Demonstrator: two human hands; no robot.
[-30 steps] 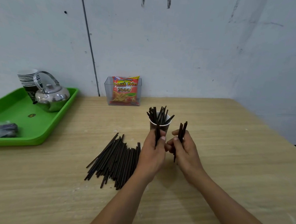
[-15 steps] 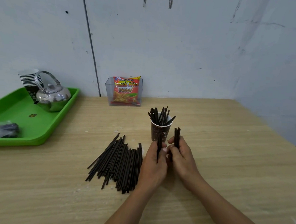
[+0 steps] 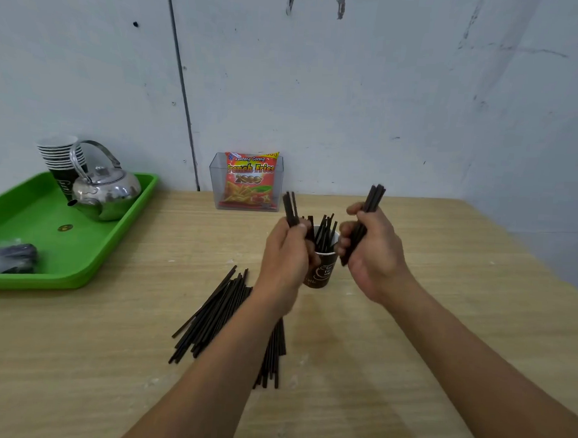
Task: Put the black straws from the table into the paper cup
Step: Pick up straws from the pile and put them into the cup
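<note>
- Two-handed, flanks brown paper cup (image 3: 321, 274).
- Clenches left grip (image 3: 286, 252) round few thin black straws (image 3: 290, 207).
- Clenches right grip (image 3: 374, 253) round black straw bundle (image 3: 374, 200).

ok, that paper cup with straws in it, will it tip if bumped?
Probably tippy: the paper cup is narrow, and its black straws stand well above the rim, leaning outward. Likely light, being paper, so the left hand close beside it could slide or topple it.

hands (image 3: 287, 252) gripping straws (image 3: 370, 203), paper cup (image 3: 321, 270) between
</note>
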